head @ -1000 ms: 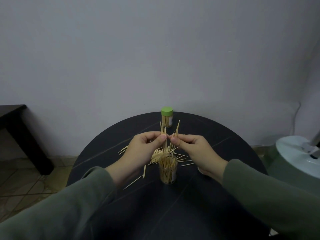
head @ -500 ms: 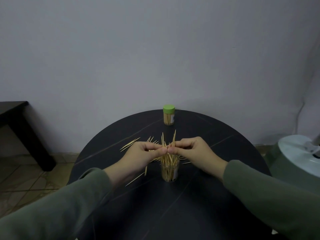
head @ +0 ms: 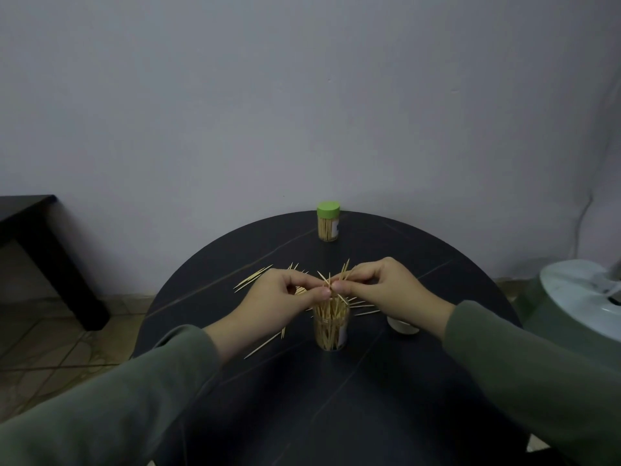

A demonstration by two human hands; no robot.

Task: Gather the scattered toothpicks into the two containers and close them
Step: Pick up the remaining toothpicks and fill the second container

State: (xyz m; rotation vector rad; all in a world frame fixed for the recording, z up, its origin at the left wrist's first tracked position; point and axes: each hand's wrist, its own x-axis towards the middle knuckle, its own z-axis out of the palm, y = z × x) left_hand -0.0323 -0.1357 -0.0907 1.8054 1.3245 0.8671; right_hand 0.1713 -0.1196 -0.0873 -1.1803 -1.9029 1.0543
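Both hands meet over the open container (head: 331,326), which stands upright near the middle of the round black table (head: 336,398) and is packed with toothpicks. The left hand (head: 279,302) and the right hand (head: 383,290) pinch the same small bundle of toothpicks (head: 336,280) between thumb and fingertips, its lower ends at the container's mouth. Loose toothpicks (head: 253,279) lie behind and beside the hands. A second container (head: 328,226) (green lid on) stands at the far edge. A white lid (head: 401,326) rests under the right wrist.
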